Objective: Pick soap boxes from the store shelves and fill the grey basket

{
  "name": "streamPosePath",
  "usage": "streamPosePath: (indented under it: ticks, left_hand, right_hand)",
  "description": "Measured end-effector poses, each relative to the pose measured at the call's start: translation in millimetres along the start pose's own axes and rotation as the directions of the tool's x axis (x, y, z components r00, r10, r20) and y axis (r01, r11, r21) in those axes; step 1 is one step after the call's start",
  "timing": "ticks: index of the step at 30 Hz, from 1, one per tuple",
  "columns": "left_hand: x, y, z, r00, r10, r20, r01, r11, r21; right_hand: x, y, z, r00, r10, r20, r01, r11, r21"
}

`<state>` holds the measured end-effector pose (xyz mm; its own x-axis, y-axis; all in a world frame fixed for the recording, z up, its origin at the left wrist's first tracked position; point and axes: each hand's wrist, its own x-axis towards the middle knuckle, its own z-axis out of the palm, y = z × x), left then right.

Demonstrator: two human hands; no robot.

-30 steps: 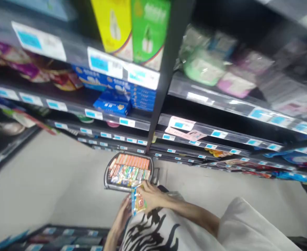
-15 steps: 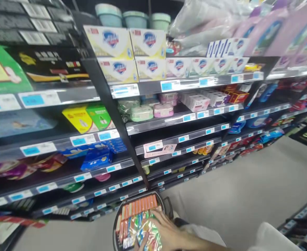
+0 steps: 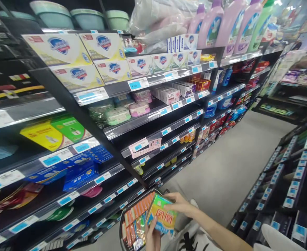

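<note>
Between my two hands is a shiny green, orange and blue packet (image 3: 163, 215) with large red characters on its front. My left hand (image 3: 153, 235) grips its lower left edge, thumb on the front. At the upper right, my right hand (image 3: 181, 205) closes over the packet's edge with its fingers on the front. The packet is held over the right side of a dark-rimmed basket (image 3: 121, 228). Rows of orange-wrapped bars (image 3: 143, 206) lie inside the basket, beside other shiny packs (image 3: 140, 223); the packet hides part of the contents.
Long dark shelves on the left carry boxed soap (image 3: 61, 48), soap dishes (image 3: 118, 115) and large purple bottles (image 3: 230, 26). A grey floor aisle (image 3: 221, 157) runs ahead. Sloped racks with price tags (image 3: 289, 202) border it on the right.
My hands have gone from the shiny packs inside the basket to holding the packet up above it, its front now showing. The camera has turned to the right.
</note>
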<state>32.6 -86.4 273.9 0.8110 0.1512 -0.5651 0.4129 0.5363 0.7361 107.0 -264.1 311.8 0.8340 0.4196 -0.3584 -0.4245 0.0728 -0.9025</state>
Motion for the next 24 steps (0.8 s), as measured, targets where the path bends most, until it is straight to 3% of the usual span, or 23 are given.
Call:
streamPosePath:
  ticks: [2, 6, 11, 16, 20, 24]
  left_hand:
    - [4.9, -1.4, 15.2, 1.000, -0.020, 0.006, 0.020, 0.991, -0.133]
    - [19.7, -11.0, 43.9, 1.000, -0.026, 0.000, 0.026, 0.982, -0.185]
    - [31.5, -22.9, 97.9, 0.999, 0.006, 0.038, 0.001, 0.985, -0.175]
    - [34.8, -27.7, 147.9, 0.994, 0.016, 0.108, -0.004, 0.994, -0.105]
    - [34.8, -31.2, 182.4, 0.998, 0.040, 0.041, -0.034, 0.991, -0.133]
    - [29.8, -31.7, 225.5, 0.994, 0.073, -0.076, -0.089, 0.970, -0.228]
  right_hand:
    - [-1.8, -3.7, -13.1, 0.999, -0.036, -0.035, 0.037, 0.999, 0.008]
    - [1.0, -10.6, -46.3, 0.990, -0.037, -0.135, 0.034, 0.999, -0.024]
    - [2.8, -27.3, -96.7, 0.970, -0.077, -0.229, 0.065, 0.996, -0.063]
    - [-5.9, -45.7, -142.0, 0.955, -0.037, -0.296, 0.021, 0.998, -0.058]
    - [-18.7, -54.4, -171.2, 0.947, 0.018, -0.321, 0.040, 0.984, 0.176]
    - [-32.1, -56.4, -192.4, 0.961, 0.035, -0.276, 0.114, 0.856, 0.505]
